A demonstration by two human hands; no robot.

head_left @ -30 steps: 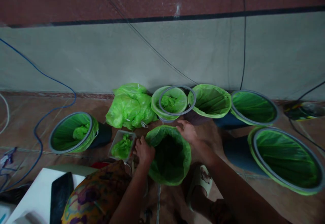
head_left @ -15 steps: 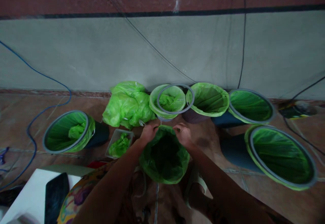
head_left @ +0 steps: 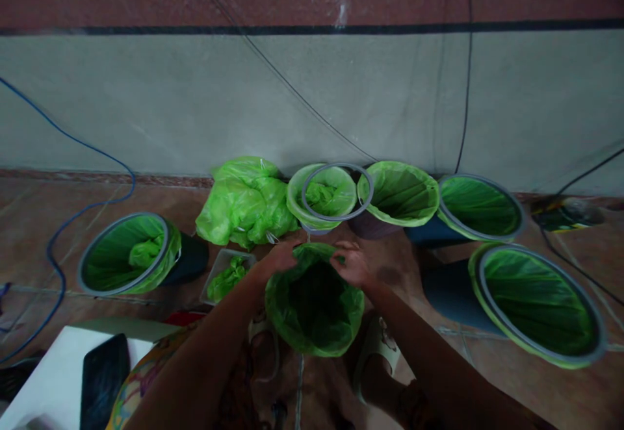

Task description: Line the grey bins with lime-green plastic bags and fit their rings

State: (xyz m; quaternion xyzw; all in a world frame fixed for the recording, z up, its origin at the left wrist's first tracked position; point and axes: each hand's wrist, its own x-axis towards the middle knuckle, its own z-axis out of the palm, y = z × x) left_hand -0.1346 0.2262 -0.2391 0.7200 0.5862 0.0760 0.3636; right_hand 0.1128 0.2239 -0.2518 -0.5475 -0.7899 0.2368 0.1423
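Between my feet stands a bin lined with a green bin bag [head_left: 314, 347], its mouth facing up and its inside dark. The bag is folded over the rim and hides most of the bin. At the rim's far left, my left hand [head_left: 283, 260] is closed on the bag edge, its fingertips partly hidden. My right hand [head_left: 353, 265] grips the edge at the far right, thumb and fingers curled over it. Just beyond, a loose grey ring [head_left: 369, 189] lies across a light lined bin [head_left: 294, 204] and the neighbouring lined bin [head_left: 431, 204].
A heap of green bags [head_left: 246, 202] sits against the wall. A clear tub [head_left: 210, 292] holds more green plastic. Ringed, lined bins stand at left [head_left: 191, 261] and right [head_left: 453, 290]. A phone [head_left: 103, 378] lies on a white surface [head_left: 53, 368]. A blue cable [head_left: 61, 264] crosses the floor.
Both hands have shifted slightly along the rim. My left hand has moved a little left, and my right fingers now curl further over the bag edge.
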